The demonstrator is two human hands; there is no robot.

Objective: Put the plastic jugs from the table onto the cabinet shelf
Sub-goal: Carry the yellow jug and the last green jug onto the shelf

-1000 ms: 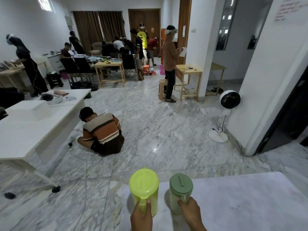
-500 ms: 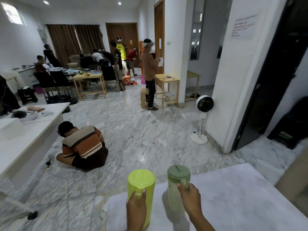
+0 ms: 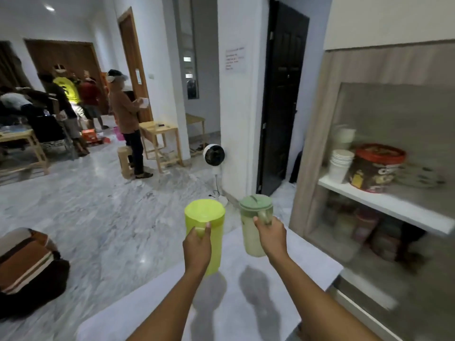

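My left hand (image 3: 197, 244) grips the handle of a bright yellow-green plastic jug (image 3: 205, 219). A pale jug with a dull green lid (image 3: 254, 210) hangs from my right hand (image 3: 272, 238), which is closed on its handle. Both jugs are lifted above the white marble-look table (image 3: 307, 271); their shadows fall on its top. The cabinet (image 3: 317, 114) stands to the right, and its white shelf (image 3: 384, 205) is at about the height of the jugs.
The shelf holds stacked white cups (image 3: 341, 163), a red-lidded tub (image 3: 376, 168) and plates behind. Containers sit blurred below it. A white floor fan (image 3: 213, 156) stands by the pillar, a dark door (image 3: 280, 94) beyond. One person crouches at lower left (image 3: 27, 264); others stand farther back.
Both jugs have risen off the table with my hands on their handles. My view has swung right, bringing the cabinet and its shelf into sight.
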